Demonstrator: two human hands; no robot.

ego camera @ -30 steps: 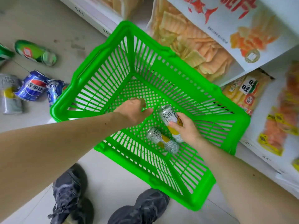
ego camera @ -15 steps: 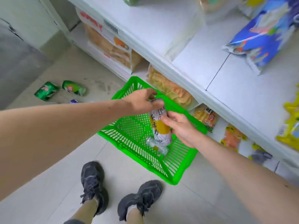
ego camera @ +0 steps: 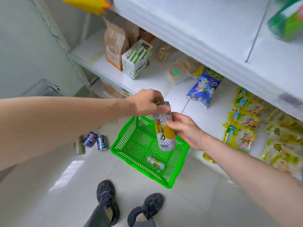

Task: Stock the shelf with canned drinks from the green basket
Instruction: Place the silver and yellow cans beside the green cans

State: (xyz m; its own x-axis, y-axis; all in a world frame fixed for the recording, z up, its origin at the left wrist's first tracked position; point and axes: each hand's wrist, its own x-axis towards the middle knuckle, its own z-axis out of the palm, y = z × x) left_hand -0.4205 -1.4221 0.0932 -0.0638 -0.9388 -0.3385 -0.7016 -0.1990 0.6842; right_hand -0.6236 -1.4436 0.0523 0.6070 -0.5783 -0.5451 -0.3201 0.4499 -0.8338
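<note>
Slim silver-and-yellow tea can (ego camera: 164, 128), upright: left hand (ego camera: 147, 102) pinches its rim, right hand (ego camera: 185, 130) wraps its side above the latticed green plastic basket (ego camera: 141, 145).

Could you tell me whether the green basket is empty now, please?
No, one can lies on its side in the green basket, below the can held up by both hands.
</note>
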